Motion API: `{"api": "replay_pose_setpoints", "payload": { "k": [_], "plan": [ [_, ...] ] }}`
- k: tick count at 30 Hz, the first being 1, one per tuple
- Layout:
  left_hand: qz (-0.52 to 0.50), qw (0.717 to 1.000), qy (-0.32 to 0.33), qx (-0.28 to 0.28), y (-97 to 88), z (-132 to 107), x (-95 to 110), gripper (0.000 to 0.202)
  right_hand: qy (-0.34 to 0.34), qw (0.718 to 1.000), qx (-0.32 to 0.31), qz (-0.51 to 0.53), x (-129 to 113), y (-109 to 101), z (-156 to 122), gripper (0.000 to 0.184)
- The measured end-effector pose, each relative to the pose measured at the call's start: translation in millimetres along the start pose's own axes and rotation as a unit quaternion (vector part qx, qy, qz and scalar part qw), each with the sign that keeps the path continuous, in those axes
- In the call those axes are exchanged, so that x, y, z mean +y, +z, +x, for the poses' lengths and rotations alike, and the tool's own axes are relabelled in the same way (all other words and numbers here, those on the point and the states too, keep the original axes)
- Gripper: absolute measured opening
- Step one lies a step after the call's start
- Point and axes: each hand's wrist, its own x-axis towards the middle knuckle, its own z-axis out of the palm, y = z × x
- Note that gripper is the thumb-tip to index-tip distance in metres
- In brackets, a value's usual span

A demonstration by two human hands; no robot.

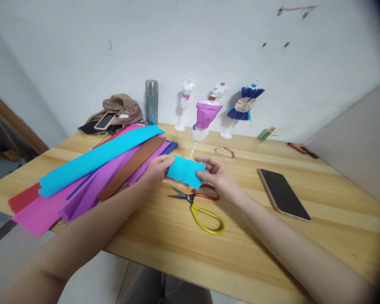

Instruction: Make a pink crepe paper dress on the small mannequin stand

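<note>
A small rectangle of turquoise crepe paper (pixel 186 171) is stretched between my two hands above the table. My left hand (pixel 161 168) pinches its left end. At the right end, my right hand (pixel 218 174) grips it with the thumb in front and the fingers behind. Below the paper, scissors (pixel 207 228) with one yellow and one red handle lie with their blades apart. Just behind stands a small white dress form wrapped in purple paper (pixel 208 115). A pile of folded crepe paper strips (pixel 98 158) in turquoise, pink, purple, brown, blue and red lies to the left.
A phone (pixel 284 194) lies at the right, with a tape roll (pixel 224 153) farther back. Two more dress forms, one in a blue paper dress (pixel 245 103), stand along the wall beside a flask (pixel 152 102). Brown cloth (pixel 122 107) and another phone (pixel 105 120) sit back left.
</note>
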Motion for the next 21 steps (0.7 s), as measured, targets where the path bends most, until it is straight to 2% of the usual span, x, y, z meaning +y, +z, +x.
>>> {"api": "replay_pose_setpoints", "payload": {
  "k": [3,6,11,21],
  "plan": [
    [0.038,0.998,-0.022,-0.044,-1.6,0,1,0.062,-0.024,0.999,0.004,-0.028,-3,-1,1,0.045],
    [0.063,0.995,-0.036,-0.062,-3.3,1,1,0.066,-0.052,0.997,0.011,-0.055,-7,-3,2,0.046],
    [0.077,0.996,-0.011,-0.033,-4.7,4,-4,0.059,-0.083,0.994,0.027,-0.072,-13,-5,2,0.049],
    [0.103,0.994,0.026,-0.040,-3.5,1,-7,0.048,-0.069,0.995,0.064,-0.018,-11,-7,6,0.055]
  ]
}}
